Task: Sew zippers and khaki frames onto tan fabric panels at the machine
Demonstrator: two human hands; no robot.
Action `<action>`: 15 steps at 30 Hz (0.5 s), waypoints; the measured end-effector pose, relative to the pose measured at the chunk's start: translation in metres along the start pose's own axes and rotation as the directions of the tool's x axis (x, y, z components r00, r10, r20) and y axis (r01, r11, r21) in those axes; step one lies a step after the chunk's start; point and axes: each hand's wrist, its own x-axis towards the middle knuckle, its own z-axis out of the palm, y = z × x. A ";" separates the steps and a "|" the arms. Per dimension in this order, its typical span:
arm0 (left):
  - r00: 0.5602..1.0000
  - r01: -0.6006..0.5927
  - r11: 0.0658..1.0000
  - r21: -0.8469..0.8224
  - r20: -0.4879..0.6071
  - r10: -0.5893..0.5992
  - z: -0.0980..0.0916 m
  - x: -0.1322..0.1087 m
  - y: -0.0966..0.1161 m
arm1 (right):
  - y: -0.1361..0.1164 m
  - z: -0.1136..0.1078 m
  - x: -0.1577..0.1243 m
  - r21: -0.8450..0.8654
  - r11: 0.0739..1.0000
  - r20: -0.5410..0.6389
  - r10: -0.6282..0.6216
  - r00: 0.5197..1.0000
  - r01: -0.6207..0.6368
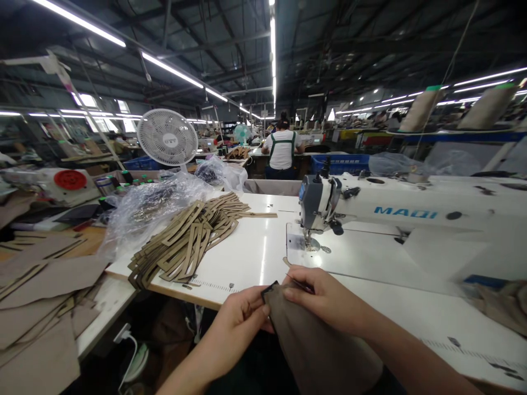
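Note:
A brown-grey fabric piece (317,340) with a dark edge hangs between my two hands, in front of the table's front edge. My left hand (242,318) pinches its dark-edged left corner between thumb and fingers. On the upper edge my right hand (317,293) is closed, thumb on top of the cloth. The fabric's lower part drops toward my lap. Just beyond my hands stands a white sewing machine (391,206), its presser foot (308,238) over the needle plate. To the left on the white table (251,258) lies a pile of brown frame-shaped strips (193,230).
Clear plastic bags (152,203) lie behind the strips. More cut fabric pieces (45,296) cover a side table at left. A white fan (168,137) stands at the back left. Thread cones (422,109) rise at the right. Another person (283,148) sits ahead, back turned.

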 end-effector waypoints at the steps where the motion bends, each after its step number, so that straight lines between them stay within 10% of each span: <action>1: 1.000 0.002 1.000 0.000 -0.011 -0.002 0.000 0.000 0.000 | -0.001 0.001 0.000 -0.023 1.000 -0.021 -0.015 1.000 0.014; 9: 0.938 -0.114 0.979 0.172 -0.307 0.163 0.005 0.002 -0.012 | -0.008 0.020 -0.013 -0.364 0.920 -0.266 -0.250 0.931 0.143; 11: 0.808 -0.271 0.817 0.510 -0.340 0.480 0.005 -0.004 -0.007 | -0.013 0.022 -0.022 -0.527 0.803 -0.281 -0.473 0.835 0.277; 15: 0.456 -0.371 0.108 0.922 0.079 0.887 0.000 -0.025 0.017 | -0.021 0.017 -0.038 -0.768 0.523 -0.167 -0.721 0.673 0.370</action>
